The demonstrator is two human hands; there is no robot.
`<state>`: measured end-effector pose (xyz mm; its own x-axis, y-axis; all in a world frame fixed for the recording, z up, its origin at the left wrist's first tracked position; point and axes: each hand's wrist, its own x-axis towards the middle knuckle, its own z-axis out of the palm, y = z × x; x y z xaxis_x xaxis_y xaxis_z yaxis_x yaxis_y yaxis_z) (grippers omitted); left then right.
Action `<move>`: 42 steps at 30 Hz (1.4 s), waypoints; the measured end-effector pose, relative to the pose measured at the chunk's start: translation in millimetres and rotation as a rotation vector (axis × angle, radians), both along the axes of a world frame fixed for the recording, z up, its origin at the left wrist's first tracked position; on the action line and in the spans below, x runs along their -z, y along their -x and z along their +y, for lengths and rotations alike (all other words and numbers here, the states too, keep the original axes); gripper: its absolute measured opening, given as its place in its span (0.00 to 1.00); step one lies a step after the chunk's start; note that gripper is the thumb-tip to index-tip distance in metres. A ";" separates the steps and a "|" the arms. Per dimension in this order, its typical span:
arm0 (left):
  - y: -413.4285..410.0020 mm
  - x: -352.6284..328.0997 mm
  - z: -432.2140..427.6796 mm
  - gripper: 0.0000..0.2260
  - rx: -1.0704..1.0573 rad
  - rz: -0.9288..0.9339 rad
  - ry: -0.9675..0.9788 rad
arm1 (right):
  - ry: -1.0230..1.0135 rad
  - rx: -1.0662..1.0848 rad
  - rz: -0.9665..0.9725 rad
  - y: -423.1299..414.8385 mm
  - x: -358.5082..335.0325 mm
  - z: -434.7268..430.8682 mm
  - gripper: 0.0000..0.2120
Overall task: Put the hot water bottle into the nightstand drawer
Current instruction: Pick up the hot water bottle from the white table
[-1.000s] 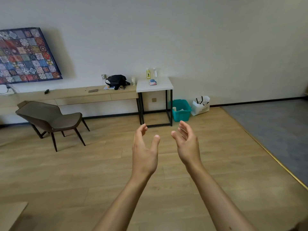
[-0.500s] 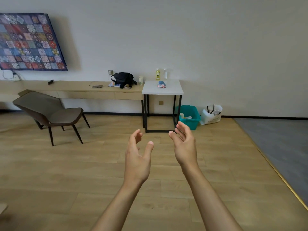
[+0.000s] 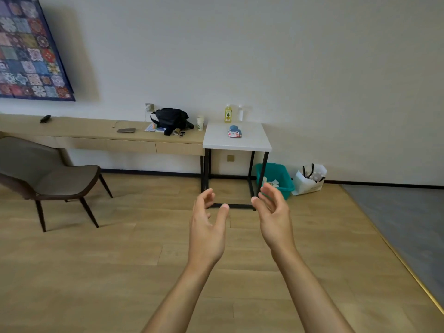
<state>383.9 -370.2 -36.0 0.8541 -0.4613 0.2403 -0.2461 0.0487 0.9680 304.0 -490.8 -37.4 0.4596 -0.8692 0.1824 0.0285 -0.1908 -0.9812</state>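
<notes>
A small blue hot water bottle (image 3: 235,132) with a cartoon face lies on the white table (image 3: 252,143) with black legs, against the far wall. My left hand (image 3: 207,227) and my right hand (image 3: 274,217) are raised in front of me over the wooden floor, palms facing each other, fingers apart, holding nothing. Both hands are well short of the table. No nightstand is in view.
A long wooden desk (image 3: 96,135) with drawers carries a black bag (image 3: 171,118), a phone (image 3: 126,130) and a cup (image 3: 200,123). A grey chair (image 3: 45,174) stands at left. A teal bin (image 3: 276,179) and white bag (image 3: 310,179) sit right of the table. Grey carpet (image 3: 406,217) lies at right.
The table and desk have grown larger and nearer in the view, and the camera has tilted upward. Both hands stay raised and empty, now slightly farther apart.
</notes>
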 end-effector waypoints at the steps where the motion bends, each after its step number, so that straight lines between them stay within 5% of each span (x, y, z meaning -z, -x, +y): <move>1: -15.8 -0.2 -11.2 0.20 0.009 -0.005 -0.001 | -0.005 0.004 -0.010 -14.7 0.4 -11.8 0.25; 18: -216.8 28.5 -278.9 0.15 0.080 0.045 -0.040 | -0.137 0.042 -0.075 -215.9 37.1 -279.9 0.23; 34: -436.0 45.9 -534.4 0.11 0.137 0.127 -0.053 | -0.116 -0.053 0.114 -440.2 51.1 -525.0 0.30; 42: -587.9 49.6 -658.5 0.12 0.231 0.121 -0.141 | -0.136 0.072 0.150 -596.0 57.5 -648.9 0.22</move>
<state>971.8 -1028.7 -85.7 0.7412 -0.6684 0.0623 -0.1261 -0.0474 0.9909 900.0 -1139.7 -94.9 0.4090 -0.9125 -0.0047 -0.1285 -0.0525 -0.9903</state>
